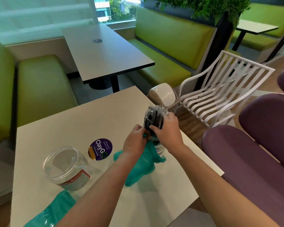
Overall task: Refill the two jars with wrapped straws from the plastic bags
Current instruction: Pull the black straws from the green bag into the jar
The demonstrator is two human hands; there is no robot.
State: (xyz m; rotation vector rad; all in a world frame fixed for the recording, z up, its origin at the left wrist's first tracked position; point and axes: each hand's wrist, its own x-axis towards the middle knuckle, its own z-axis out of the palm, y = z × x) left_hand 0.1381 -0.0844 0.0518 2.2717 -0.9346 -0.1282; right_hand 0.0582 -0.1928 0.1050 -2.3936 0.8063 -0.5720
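Note:
A bundle of black wrapped straws stands upright in a clear jar near the table's right edge. My right hand curls round the bundle from the right. My left hand pinches the crumpled teal plastic bag right beside the jar's mouth; the bag drapes down onto the table and hides most of the jar. A second clear jar, open with nothing inside, stands at the left. A second teal bag lies at the table's near left edge.
The beige table carries a round purple sticker. A small swing-lid bin and a white slatted chair stand past the right edge. Purple seats sit at the right, green benches and another table behind.

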